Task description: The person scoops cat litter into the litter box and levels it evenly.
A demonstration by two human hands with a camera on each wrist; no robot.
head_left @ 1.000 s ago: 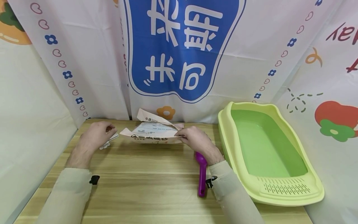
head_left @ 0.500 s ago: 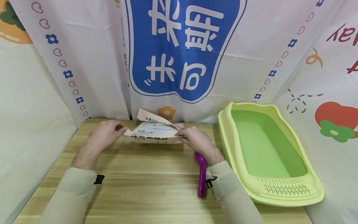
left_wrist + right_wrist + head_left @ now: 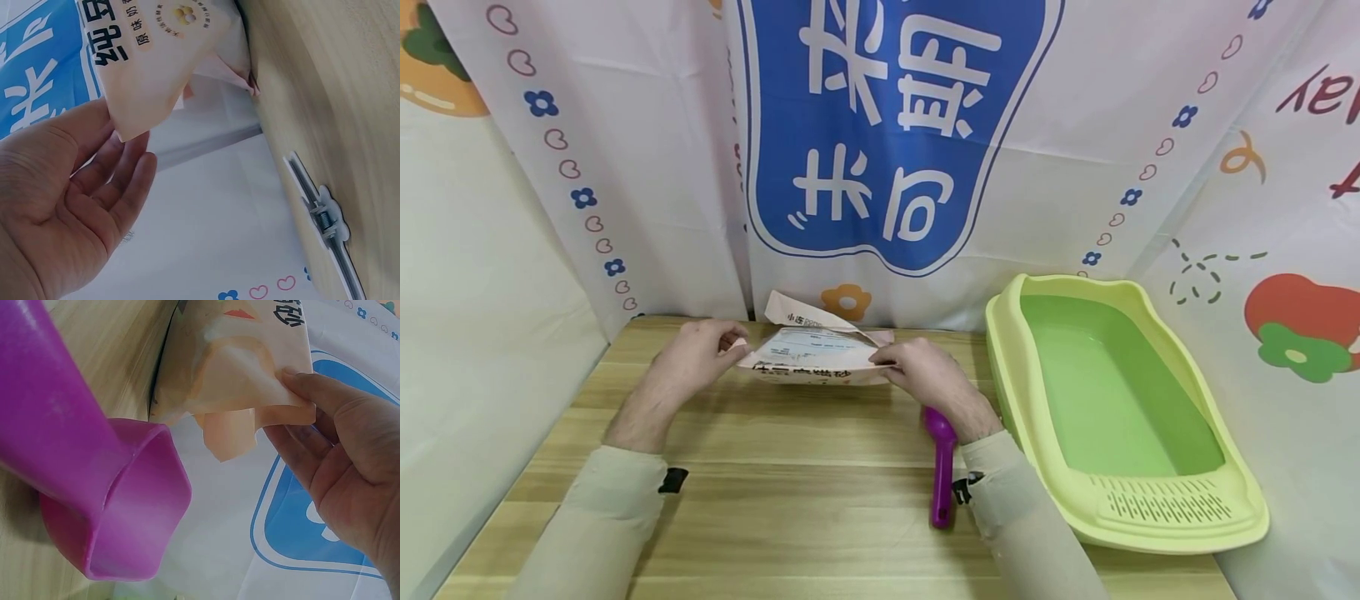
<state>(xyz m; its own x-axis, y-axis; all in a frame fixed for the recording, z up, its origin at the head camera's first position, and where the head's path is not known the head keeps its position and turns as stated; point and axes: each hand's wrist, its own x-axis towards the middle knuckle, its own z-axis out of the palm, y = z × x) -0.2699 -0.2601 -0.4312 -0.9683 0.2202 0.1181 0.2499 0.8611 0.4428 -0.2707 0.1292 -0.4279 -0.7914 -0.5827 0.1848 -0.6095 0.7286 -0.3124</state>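
Head view: my left fingers and right fingers pinched opposite sides of the cat litter bag near the back of the surface, left of the litter box.

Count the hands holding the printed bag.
2: the left hand pinches the left corner of the bag; the right hand pinches its right end.

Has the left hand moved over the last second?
Yes. In the head view, the left hand has moved right, away from the far left corner of the table, and now holds the left end of the bag.
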